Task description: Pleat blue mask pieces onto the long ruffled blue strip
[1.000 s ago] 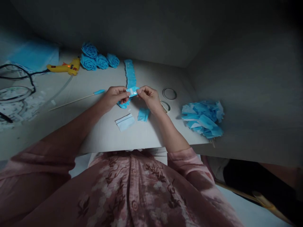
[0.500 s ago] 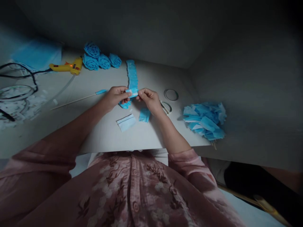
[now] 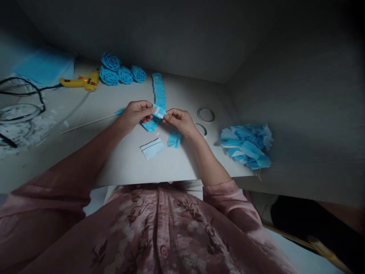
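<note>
My left hand (image 3: 138, 115) and my right hand (image 3: 181, 121) pinch opposite ends of a small light-blue piece (image 3: 159, 111) with white patches on it. Behind that piece a pleated blue strip (image 3: 159, 89) lies on the table, running away from me. More crumpled blue material (image 3: 150, 125) shows just below my left fingers. A blue square (image 3: 174, 140) and a pale piece with a dark line (image 3: 152, 148) lie nearer to me. The blue tip of a thin stick (image 3: 88, 123) reaches to my left hand.
Several blue rosettes (image 3: 110, 76) and a yellow glue gun (image 3: 92, 80) with a lit orange light stand at the back left. Tape rolls (image 3: 206, 114) lie right of my right hand. A blue ruffled bunch (image 3: 246, 146) sits at the table's right edge.
The small piece is now tilted, its left end higher and its right end lower. My left hand has moved slightly left and up, my right hand slightly down.
</note>
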### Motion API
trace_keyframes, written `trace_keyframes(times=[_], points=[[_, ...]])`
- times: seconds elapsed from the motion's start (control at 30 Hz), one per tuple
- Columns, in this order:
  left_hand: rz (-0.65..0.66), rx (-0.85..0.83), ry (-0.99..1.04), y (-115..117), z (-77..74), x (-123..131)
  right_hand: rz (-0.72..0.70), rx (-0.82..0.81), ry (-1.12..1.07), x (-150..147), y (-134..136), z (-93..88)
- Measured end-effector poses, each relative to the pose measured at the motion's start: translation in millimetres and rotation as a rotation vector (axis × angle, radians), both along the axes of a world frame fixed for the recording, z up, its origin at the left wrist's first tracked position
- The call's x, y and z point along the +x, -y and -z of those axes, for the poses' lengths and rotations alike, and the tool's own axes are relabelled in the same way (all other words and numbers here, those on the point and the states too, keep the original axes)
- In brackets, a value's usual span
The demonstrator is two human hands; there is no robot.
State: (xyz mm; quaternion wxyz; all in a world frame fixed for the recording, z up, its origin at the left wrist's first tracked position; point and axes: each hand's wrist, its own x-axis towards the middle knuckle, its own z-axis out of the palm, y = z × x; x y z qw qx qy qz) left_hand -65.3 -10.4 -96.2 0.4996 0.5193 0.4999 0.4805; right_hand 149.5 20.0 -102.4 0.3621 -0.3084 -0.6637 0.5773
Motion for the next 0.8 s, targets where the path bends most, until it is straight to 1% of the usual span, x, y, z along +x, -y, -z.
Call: trace_keyframes(times=[0.1, 0.2, 0.27, 0.33, 0.4, 0.47, 0.53, 0.67, 0.8], points=[[-0.030, -0.024, 0.027, 0, -0.7, 1, -0.005, -0.003, -0.008, -2, -1, 2.5], [-0.135, 0.008, 0.082, 4, -5.9, 4, 0.076, 0.014, -0.024, -5, -2, 5.8], [-0.228, 0.090, 0.044, 10, -10.4, 8, 0.147, 0.023, -0.037, -7, -2, 8.3], [-0.280, 0.222, -0.094, 17, -13.3, 12, 0.202, 0.037, -0.044, -9, -2, 10.9], [-0.260, 0.338, -0.245, 22, -12.9, 17, 0.225, 0.056, -0.052, -10, -2, 13.3], [-0.204, 0.378, -0.336, 24, -8.9, 21, 0.225, 0.073, -0.063, -11, -1, 15.4], [-0.181, 0.363, -0.376, 22, -2.6, 22, 0.213, 0.080, -0.074, -12, 0, 17.2], [-0.208, 0.371, -0.406, 15, 8.4, 20, 0.183, 0.088, -0.098, -14, 0, 18.9], [-0.201, 0.435, -0.462, 15, 10.4, 19, 0.169, 0.095, -0.093, -14, 2, 18.3]])
